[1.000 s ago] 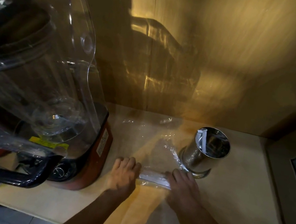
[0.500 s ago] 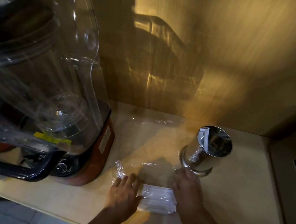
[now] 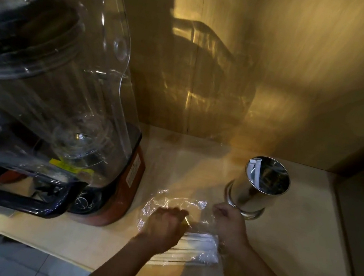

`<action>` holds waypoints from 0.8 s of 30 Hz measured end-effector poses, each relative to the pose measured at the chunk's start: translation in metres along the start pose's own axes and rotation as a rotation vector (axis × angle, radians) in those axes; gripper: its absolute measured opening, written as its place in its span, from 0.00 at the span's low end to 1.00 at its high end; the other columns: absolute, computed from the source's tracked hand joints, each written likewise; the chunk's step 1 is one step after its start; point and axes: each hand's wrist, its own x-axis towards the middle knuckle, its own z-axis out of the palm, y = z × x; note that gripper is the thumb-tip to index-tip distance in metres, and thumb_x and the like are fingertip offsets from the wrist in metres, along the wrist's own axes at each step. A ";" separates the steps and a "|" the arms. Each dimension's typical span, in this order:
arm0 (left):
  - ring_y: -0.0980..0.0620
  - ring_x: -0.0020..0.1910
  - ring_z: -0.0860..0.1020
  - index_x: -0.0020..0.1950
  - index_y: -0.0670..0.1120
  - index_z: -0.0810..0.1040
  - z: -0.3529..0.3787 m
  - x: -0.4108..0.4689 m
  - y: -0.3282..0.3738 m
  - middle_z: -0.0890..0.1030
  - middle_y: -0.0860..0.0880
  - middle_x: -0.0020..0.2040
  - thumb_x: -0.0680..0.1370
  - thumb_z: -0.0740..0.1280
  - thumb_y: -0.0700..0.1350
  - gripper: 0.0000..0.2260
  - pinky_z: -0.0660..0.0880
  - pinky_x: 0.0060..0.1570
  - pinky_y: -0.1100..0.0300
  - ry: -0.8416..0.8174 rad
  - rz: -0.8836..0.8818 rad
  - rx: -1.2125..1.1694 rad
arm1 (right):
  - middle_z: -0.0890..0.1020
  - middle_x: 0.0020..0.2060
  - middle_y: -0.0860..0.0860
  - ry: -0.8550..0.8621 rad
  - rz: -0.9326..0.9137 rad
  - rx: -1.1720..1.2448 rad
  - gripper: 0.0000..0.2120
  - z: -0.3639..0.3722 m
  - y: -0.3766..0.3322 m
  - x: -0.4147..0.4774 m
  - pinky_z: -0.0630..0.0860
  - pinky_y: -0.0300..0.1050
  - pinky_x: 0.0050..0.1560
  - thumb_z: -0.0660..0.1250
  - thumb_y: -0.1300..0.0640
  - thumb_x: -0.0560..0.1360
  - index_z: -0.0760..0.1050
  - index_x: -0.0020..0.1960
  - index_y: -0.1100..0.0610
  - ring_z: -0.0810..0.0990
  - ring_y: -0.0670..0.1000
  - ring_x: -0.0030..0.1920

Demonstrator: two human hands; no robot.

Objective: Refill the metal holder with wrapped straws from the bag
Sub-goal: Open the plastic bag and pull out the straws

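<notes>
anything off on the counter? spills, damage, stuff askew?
Nothing stands out. The holder stands upright with only a straw or two inside. Both hands pinch the clear bag, with the wrapped straws bundled inside. No spill shows on the counter.

Ahead of you a warm amber-lit wooden back wall (image 3: 300,72) streaked with reflections, below it your pale beige smooth desk (image 3: 298,234), grey tiled floor (image 3: 9,261) at your lower left, dim room.
</notes>
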 end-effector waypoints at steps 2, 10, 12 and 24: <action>0.47 0.62 0.76 0.64 0.47 0.72 -0.027 0.014 0.010 0.78 0.47 0.63 0.72 0.65 0.44 0.19 0.68 0.64 0.57 0.202 0.188 0.044 | 0.78 0.34 0.59 -0.042 -0.120 -0.085 0.08 -0.002 -0.012 -0.002 0.71 0.48 0.43 0.63 0.68 0.74 0.77 0.37 0.64 0.74 0.54 0.37; 0.48 0.71 0.63 0.60 0.51 0.76 -0.123 0.062 0.050 0.76 0.49 0.64 0.73 0.63 0.39 0.17 0.38 0.72 0.43 0.083 0.438 0.585 | 0.80 0.44 0.57 -0.137 -0.448 -0.255 0.06 -0.014 -0.054 -0.011 0.71 0.45 0.45 0.65 0.63 0.74 0.79 0.47 0.63 0.77 0.53 0.44; 0.51 0.61 0.74 0.53 0.51 0.79 -0.143 0.065 0.053 0.82 0.51 0.53 0.74 0.64 0.40 0.11 0.36 0.72 0.43 0.076 0.399 0.632 | 0.78 0.41 0.52 -0.144 -0.457 -0.227 0.05 -0.019 -0.055 -0.012 0.70 0.40 0.43 0.65 0.63 0.74 0.80 0.46 0.61 0.77 0.50 0.41; 0.44 0.57 0.78 0.53 0.44 0.77 -0.217 0.064 0.055 0.82 0.43 0.54 0.76 0.62 0.45 0.09 0.53 0.71 0.48 0.187 0.181 0.608 | 0.79 0.35 0.50 0.022 -0.336 -0.002 0.15 -0.050 -0.019 -0.024 0.70 0.33 0.36 0.69 0.66 0.69 0.78 0.32 0.47 0.75 0.40 0.34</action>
